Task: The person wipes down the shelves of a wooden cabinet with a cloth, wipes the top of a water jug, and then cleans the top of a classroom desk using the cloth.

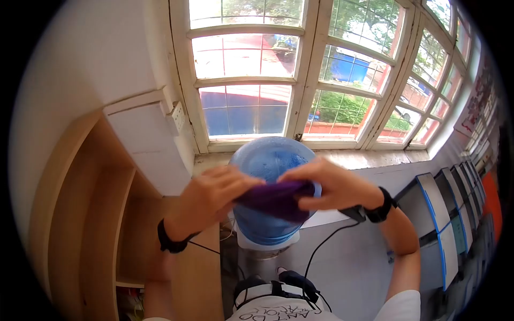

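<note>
A purple cloth [278, 200] is stretched between my two hands, in front of a large blue water bottle [257, 155]. My left hand [214, 191] pinches the cloth's left end, its fingers slightly blurred. At the right end, my right hand [331, 184] grips the cloth between thumb and fingers. The bottle stands upright on a white dispenser [257, 244], and the cloth and hands hide part of its middle. Whether the cloth touches the bottle I cannot tell. Both wrists wear black bands.
Wooden shelving [126, 224] is on the left, beside a white box-shaped panel [147, 139]. Behind the bottle are a window sill [364, 159] and framed windows. Several blue-edged grey chairs [436, 208] line the right. Black cables hang near my body.
</note>
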The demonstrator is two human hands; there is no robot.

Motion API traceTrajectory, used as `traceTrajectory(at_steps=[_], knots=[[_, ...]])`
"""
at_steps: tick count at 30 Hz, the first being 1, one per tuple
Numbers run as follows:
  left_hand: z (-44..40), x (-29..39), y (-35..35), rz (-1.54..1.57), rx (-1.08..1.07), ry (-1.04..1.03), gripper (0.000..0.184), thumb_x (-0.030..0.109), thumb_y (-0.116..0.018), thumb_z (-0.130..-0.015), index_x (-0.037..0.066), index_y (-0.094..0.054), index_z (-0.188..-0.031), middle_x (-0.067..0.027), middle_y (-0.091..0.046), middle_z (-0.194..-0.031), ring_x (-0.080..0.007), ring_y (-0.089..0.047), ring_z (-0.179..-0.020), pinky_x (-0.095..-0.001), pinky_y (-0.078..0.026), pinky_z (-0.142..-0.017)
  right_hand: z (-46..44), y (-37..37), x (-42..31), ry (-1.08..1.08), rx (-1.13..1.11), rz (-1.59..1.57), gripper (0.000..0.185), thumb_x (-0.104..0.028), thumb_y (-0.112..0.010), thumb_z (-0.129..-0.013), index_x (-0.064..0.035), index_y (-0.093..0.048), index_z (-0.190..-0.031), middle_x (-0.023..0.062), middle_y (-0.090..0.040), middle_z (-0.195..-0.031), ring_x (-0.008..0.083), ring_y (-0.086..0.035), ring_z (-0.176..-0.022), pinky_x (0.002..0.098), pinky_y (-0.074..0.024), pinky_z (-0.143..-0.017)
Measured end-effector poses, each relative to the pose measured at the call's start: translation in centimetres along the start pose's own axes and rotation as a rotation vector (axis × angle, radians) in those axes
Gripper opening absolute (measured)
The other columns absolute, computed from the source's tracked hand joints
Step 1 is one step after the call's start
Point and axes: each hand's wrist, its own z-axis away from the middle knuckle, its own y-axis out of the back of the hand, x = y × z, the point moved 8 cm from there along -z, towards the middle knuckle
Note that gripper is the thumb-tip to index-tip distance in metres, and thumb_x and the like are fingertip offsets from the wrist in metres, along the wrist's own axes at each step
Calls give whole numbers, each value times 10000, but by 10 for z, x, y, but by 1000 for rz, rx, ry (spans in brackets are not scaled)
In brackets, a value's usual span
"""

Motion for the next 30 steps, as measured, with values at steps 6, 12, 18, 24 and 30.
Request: traceTrajectory(at_steps=[6,12,18,24,30], knots=[[-29,-20,14,-512,297,-126,304,64,-603,-816,135,-666,-1105,-45,-648,-1163,-223,-592,-1084,-438,-388,-1066,-21,25,1,116,392,707,465,-20,-635,-738,-50,-576,-1198,131,-665,-995,293,-647,-912,381,-509,-848],[8,-56,-46,-94,-55,-16,487,-52,-581,-731,101,-611,-1192,-70,-623,-1216,-274,-568,-1146,-445,-381,-1072,-23,-33,60,-30,142,594,329,-68,-670,-700,-51,-612,-1023,120,-634,-811,295,-633,-806,388,-505,-765],[42,-27,-53,53,-18,-8,511,-38,-601,-714,93,-599,-1207,-92,-649,-1135,-266,-606,-1086,-441,-411,-1048,-3,-56,23,-23,58,467,370,-89,-680,-716,-9,-593,-1066,133,-634,-904,306,-627,-861,390,-504,-793],[44,-8,-47,298,-183,-70,494,-30,-590,-735,101,-604,-1212,-107,-666,-1004,-273,-631,-977,-419,-433,-1030,10,-67,0,-74,-36,251,377,-140,-691,-749,0,-608,-1089,139,-648,-915,312,-628,-888,393,-510,-799],[44,10,-46,504,-276,-134,475,1,-625,-730,105,-615,-1192,-104,-658,-931,-314,-616,-883,-403,-500,-826,17,-74,-9,-128,-125,-90,291,-142,-630,-774,-3,-596,-1028,182,-606,-758,345,-609,-719,416,-486,-652]])
